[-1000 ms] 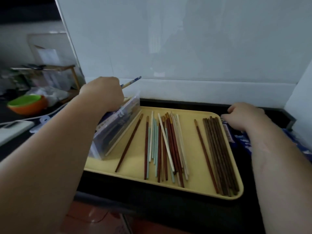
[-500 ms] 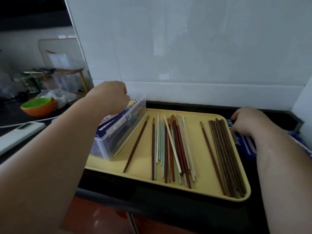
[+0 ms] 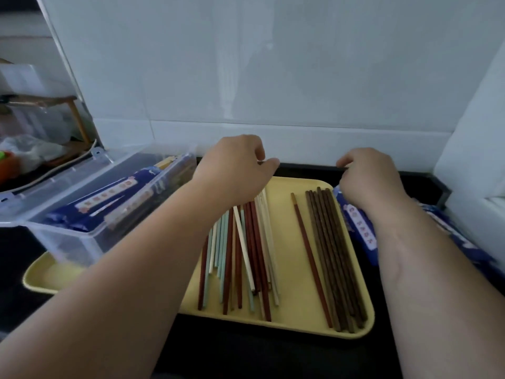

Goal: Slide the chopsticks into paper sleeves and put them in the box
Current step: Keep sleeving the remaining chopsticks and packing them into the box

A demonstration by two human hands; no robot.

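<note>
1. Left hand [image 3: 237,170] curls over the loose chopsticks [image 3: 240,255] lying on the yellow tray [image 3: 289,310]; whether it pinches any is unclear.
2. Right hand [image 3: 371,179] curls on the paper sleeves [image 3: 360,228]; its grip is hidden.
3. Risk: the crossed pile may yield a mismatched pair.

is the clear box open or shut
Open: the box has its lid swung back to the left, and blue sleeves show inside.

Dim, soft light lies on the glossy white wall [image 3: 273,64] beyond the fingers [image 3: 258,154], where pale streaks of glare show, while the black counter [image 3: 19,250] nearer than the fingers sinks into shadow, the edges bow with wide-angle stretch, and everything looks slightly soft.
</note>
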